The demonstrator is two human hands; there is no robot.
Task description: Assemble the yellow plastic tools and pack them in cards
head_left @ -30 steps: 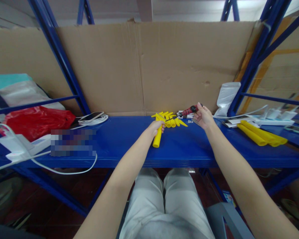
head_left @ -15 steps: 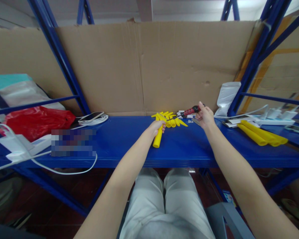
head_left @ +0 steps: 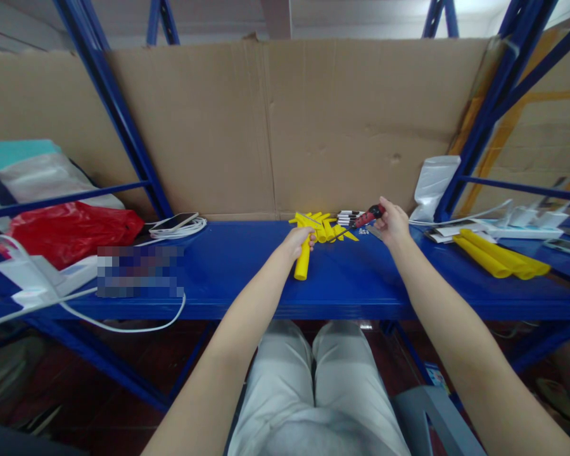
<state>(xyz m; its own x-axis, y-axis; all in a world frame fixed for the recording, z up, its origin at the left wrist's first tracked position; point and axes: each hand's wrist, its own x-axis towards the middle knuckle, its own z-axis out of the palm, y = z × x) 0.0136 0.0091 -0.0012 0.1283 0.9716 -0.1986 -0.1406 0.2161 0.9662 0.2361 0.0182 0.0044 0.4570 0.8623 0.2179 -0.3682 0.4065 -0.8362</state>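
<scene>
The left hand is wrapped around the far part of a yellow tube, a smooth, plastic-looking cylinder whose rounded end points toward the near edge of the blue counter. The right hand, farther right, grasps the end of a screwdriver with a bulging red-and-black handle; its thin dark shaft slants left and down toward the yellow pieces. Whether the tip touches them I cannot tell. These pieces, just beyond the left hand, form a loose heap of short cylinders and tapered, pointed shapes.

Between the hands, toward the far side, lie slim black-and-white sticks, with tiny pale bits just nearer. To the far right, a crinkled, whitish packet leans against the matt brown cardboard, which shows a vertical crease. Well right of the right hand rest long, smooth yellow cones, side by side. On the far left, a glossy, creased red plastic bag lies near a coil of white cable.
</scene>
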